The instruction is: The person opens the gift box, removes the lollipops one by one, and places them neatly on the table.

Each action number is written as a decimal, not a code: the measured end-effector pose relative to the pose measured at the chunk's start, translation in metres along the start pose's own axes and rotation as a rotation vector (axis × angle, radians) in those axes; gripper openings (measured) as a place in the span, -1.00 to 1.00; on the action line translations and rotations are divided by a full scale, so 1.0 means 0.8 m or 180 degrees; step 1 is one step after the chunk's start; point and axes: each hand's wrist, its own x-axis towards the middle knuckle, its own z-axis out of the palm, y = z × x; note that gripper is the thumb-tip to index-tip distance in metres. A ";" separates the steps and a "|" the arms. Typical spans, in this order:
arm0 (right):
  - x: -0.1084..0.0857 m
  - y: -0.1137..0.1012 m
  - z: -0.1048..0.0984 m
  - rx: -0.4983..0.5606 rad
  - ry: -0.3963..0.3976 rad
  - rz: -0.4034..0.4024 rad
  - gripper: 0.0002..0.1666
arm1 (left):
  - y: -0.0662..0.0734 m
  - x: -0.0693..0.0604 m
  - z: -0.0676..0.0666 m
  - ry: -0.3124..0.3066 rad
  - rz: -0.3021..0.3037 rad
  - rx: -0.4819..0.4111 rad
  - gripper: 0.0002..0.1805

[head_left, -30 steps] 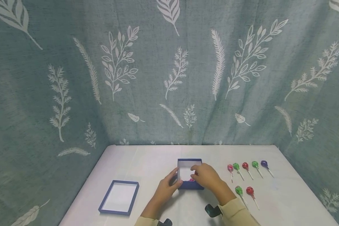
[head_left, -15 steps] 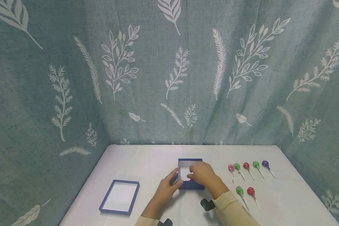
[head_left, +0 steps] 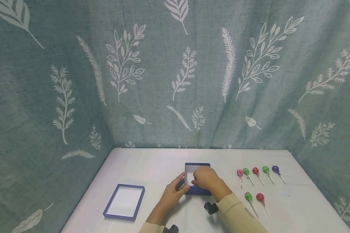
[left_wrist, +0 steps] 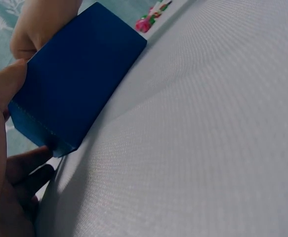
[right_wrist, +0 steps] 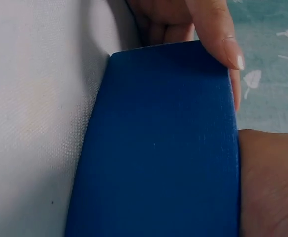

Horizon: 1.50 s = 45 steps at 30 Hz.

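Note:
An open blue box (head_left: 197,190) with a white inside stands at the middle of the table. My left hand (head_left: 169,194) holds its near left corner, thumb at the front rim and fingers along the left side. In the left wrist view the thumb (left_wrist: 10,81) lies at the top edge of the blue wall. My right hand (head_left: 205,178) reaches down into the box over the front wall. Its fingertips are hidden, and so is whatever lies beneath them. The right wrist view shows the box's front wall (right_wrist: 158,143) with the right hand (right_wrist: 272,182) behind it.
A blue-rimmed lid (head_left: 124,201) lies inside up at the left of the white table (head_left: 160,161). On the right lie several lollipops, among them a purple one (head_left: 275,169), a pink one (head_left: 239,173) and a red one (head_left: 260,197). A leaf-patterned curtain (head_left: 157,77) surrounds the table.
My right hand has shifted a little left and deeper into the box, covering a pink thing seen there earlier. The left hand keeps its hold. The view has tilted slightly.

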 end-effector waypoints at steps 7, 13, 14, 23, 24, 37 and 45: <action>0.007 -0.004 0.005 -0.0031 0.0098 0.0169 -0.63 | -0.003 0.001 0.003 -0.0004 -0.0019 0.0003 -0.32; 0.011 -0.006 0.005 0.0140 0.0087 0.0325 -0.62 | -0.004 0.002 0.002 -0.0015 -0.0035 0.0016 -0.30; 0.012 -0.006 0.006 0.0175 0.0083 0.0357 -0.61 | -0.003 0.002 0.002 -0.0012 -0.0040 0.0018 -0.30; 0.020 -0.013 0.010 0.0302 -0.0022 0.0770 -0.70 | -0.004 0.003 0.005 0.0011 -0.0014 0.0066 -0.26; 0.021 -0.013 0.012 0.0324 -0.0008 0.0778 -0.70 | -0.005 0.003 0.005 0.0012 -0.0006 0.0079 -0.25; 0.014 -0.009 0.008 0.1018 0.0233 0.0521 -0.66 | -0.003 -0.001 0.000 0.0021 0.0139 -0.0067 -0.48; 0.018 -0.013 0.010 0.0852 0.0046 0.0362 -0.67 | -0.002 -0.002 -0.001 0.0020 0.0130 -0.0047 -0.45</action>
